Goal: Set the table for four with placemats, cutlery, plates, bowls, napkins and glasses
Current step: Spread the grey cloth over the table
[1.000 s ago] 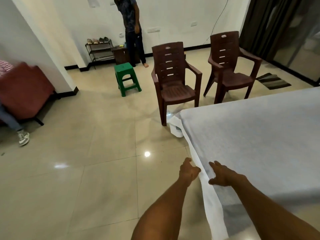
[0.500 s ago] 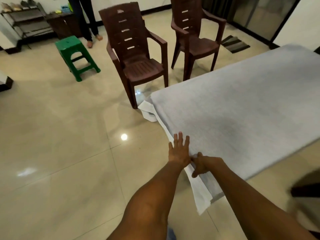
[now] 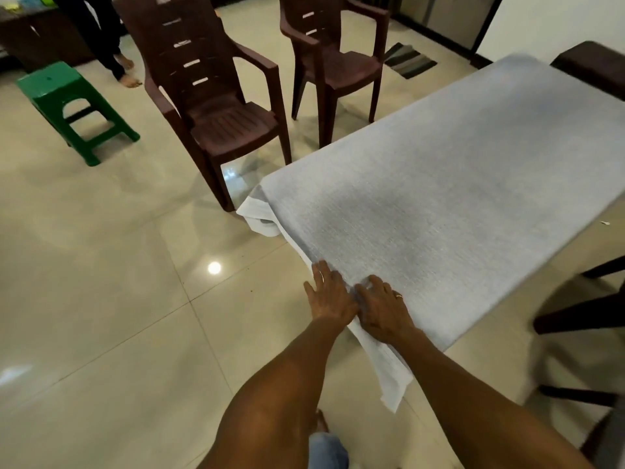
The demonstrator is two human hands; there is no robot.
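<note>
A pale grey-blue tablecloth (image 3: 456, 184) covers the table, which fills the right half of the view. Its white edge hangs over the near left side and the two near corners. My left hand (image 3: 329, 296) lies flat with straight fingers on the cloth at the table's left edge. Right beside it, my right hand (image 3: 384, 309) rests on the cloth with its fingers bent down into the fabric; whether they pinch it I cannot make out. No placemats, cutlery, plates, bowls, napkins or glasses are in view.
Two dark brown plastic chairs (image 3: 216, 106) (image 3: 334, 52) stand beyond the table's far left corner. A green stool (image 3: 71, 106) is at the far left, with a person's legs (image 3: 111, 45) behind it. Dark chair parts (image 3: 581, 309) show at the right edge.
My head has come closer and turned right, so the table fills more of the view. Both hands went from hovering at the cloth's edge to resting on it; the left fingers stayed straight.
</note>
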